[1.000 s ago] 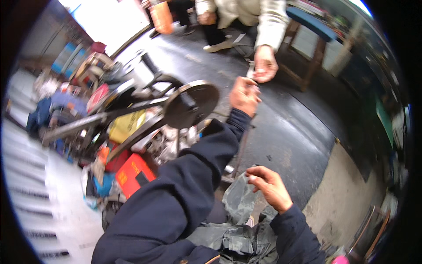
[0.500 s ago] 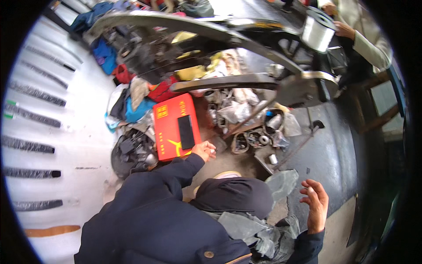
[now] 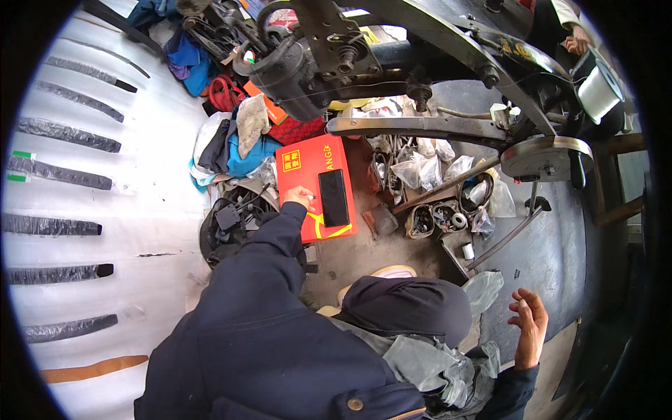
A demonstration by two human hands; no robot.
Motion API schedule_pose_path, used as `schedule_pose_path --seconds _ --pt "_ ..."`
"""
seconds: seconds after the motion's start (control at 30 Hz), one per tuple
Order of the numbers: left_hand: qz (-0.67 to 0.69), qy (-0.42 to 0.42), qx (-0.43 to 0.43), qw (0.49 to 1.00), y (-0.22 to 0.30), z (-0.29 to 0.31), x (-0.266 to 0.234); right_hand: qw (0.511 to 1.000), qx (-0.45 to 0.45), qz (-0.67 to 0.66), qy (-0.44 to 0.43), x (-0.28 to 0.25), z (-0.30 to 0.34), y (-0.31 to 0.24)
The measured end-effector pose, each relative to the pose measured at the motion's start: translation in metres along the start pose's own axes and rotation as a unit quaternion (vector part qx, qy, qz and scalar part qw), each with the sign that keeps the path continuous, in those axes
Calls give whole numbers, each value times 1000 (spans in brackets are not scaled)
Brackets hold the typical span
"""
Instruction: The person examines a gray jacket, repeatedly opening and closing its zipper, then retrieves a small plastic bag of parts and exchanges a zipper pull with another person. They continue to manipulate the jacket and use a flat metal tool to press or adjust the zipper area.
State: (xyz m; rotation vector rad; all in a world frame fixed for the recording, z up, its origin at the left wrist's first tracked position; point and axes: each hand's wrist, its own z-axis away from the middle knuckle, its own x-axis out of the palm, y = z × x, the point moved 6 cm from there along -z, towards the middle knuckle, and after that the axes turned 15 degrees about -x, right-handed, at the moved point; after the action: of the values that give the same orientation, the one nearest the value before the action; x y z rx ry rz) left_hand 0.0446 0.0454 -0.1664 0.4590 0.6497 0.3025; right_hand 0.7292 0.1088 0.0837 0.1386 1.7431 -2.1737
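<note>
My left hand point(image 3: 299, 197) is over the left part of a red box point(image 3: 294, 180). Its fingers are pinched together on something too small to make out. A black phone point(image 3: 334, 199) lies on the box just right of that hand, apart from it. Yellow ribbon-like lines cross the box's near end. My right hand point(image 3: 530, 325) is raised at the lower right with loosely bent fingers, and nothing shows in it. Below it, a crumpled grey-green cloth point(image 3: 427, 364) lies over my lap.
A heavy black machine point(image 3: 420, 63) with a metal wheel point(image 3: 546, 159) and a white thread spool point(image 3: 600, 91) spans the upper right. Cloths point(image 3: 241, 143) and a bin of dark parts point(image 3: 234, 217) lie near the box. Dark wrapped strips point(image 3: 56, 226) line the left. Another person's hand point(image 3: 577, 40) shows top right.
My left hand has moved from the box's near edge up over its left part. The whole view has shifted. My right hand stays raised, its fingers still loosely bent.
</note>
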Motion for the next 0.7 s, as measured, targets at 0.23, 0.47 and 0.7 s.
schedule_pose_path --seconds 0.23,0.47,0.7 --pt "-22 41 31 998 -40 -17 -16 999 22 -17 -34 3 -8 9" --pt "-57 -82 286 953 -3 67 31 996 15 -43 -76 9 18 -9" --pt "-22 -402 289 868 105 280 105 970 -45 235 -31 15 84 -52"
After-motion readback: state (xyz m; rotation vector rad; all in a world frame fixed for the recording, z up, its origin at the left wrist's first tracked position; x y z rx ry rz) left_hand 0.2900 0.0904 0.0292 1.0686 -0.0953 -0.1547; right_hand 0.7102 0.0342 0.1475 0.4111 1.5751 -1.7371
